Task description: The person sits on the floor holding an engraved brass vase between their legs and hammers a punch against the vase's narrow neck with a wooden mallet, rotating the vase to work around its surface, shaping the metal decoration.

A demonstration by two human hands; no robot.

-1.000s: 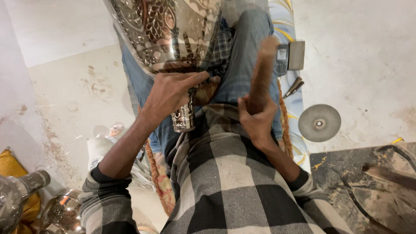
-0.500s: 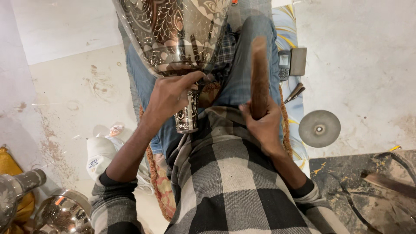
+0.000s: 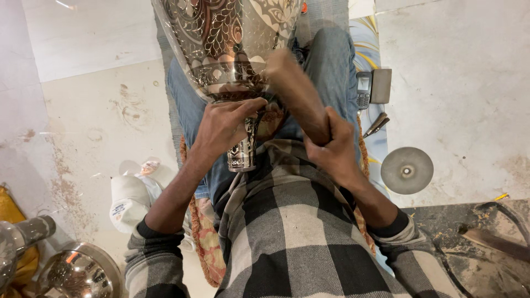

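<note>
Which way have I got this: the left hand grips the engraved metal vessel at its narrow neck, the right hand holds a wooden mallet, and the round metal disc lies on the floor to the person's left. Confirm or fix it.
One detail is wrong. In the head view the round metal disc lies on the floor to the person's right, not left. The rest holds: the left hand grips the engraved metal vessel at its narrow neck, and the right hand holds the wooden mallet.

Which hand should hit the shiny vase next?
Probably the right hand: it grips the wooden stick, raised beside the engraved metal vase. The left hand is busy holding the vase's stem.
</note>
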